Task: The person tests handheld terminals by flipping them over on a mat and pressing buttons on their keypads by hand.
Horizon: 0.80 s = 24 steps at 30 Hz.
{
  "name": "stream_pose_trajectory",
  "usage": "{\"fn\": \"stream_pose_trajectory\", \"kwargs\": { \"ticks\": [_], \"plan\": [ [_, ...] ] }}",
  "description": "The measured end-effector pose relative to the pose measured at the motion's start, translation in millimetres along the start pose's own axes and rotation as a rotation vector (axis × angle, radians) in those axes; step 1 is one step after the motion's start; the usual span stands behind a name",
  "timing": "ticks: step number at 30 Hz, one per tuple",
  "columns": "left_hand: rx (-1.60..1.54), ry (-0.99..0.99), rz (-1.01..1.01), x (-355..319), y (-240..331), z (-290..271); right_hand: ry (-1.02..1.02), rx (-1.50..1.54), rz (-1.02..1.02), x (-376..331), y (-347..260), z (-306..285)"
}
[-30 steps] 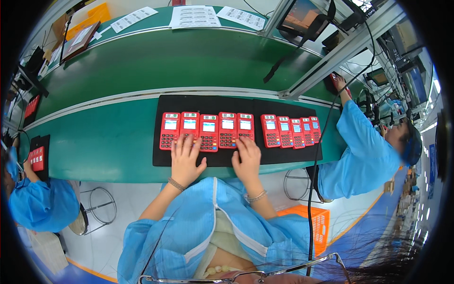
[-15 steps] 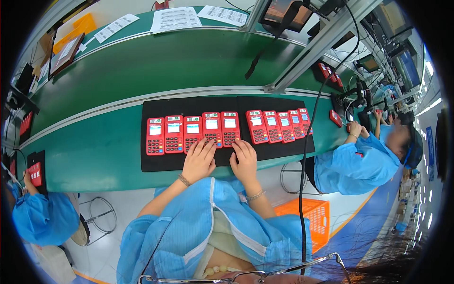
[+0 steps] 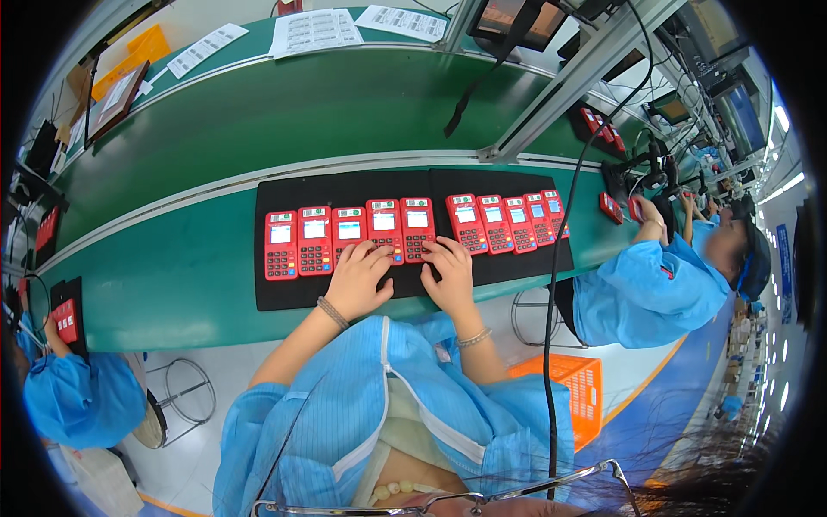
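Observation:
Several red handheld keypad devices with small screens lie in a row on a black mat (image 3: pixel 284 297) on the green bench. My left hand (image 3: pixel 359 278) rests fingers spread on the keypads of the middle devices (image 3: pixel 384 226). My right hand (image 3: pixel 450 274) lies beside it, fingertips on the keypad of the neighbouring red device (image 3: pixel 418 224). Neither hand grips anything. Two more devices (image 3: pixel 297 243) sit to the left and several (image 3: pixel 504 221) to the right of my hands.
A green conveyor bench (image 3: pixel 172 276) runs across, with a metal frame post (image 3: pixel 568 86) and hanging black cable (image 3: pixel 551 345). A person in blue (image 3: pixel 646 289) works at right, another (image 3: pixel 82 396) at left. An orange crate (image 3: pixel 564 379) and a stool (image 3: pixel 177 396) stand below.
The view has shifted so the mat and devices sit further right and closer. My hands stay on the middle devices' keypads, fingers moving slightly. The person at right has reached toward devices on the bench.

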State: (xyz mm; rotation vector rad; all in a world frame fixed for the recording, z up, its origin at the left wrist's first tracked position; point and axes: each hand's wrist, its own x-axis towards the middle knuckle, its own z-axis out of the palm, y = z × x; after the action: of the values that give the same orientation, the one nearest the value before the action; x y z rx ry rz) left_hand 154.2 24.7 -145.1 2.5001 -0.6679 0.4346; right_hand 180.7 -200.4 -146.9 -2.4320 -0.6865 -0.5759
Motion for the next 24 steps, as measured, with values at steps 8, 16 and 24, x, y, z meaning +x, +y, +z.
{"fn": "stream_pose_trajectory", "kwargs": {
  "ticks": [8,16,24],
  "plan": [
    [0.005,-0.062,0.074,-14.6,-7.8,-4.0,-0.044,0.115,-0.019,-21.0,9.6,-0.6],
    [0.079,0.016,-0.012,-50.5,-4.8,-3.9,0.018,0.025,-0.045,-19.9,-29.4,19.1],
    [0.201,0.104,-0.188,-101.1,-48.5,-57.8,-0.153,0.064,-0.210,-4.6,-81.3,52.8]
  ]
}}
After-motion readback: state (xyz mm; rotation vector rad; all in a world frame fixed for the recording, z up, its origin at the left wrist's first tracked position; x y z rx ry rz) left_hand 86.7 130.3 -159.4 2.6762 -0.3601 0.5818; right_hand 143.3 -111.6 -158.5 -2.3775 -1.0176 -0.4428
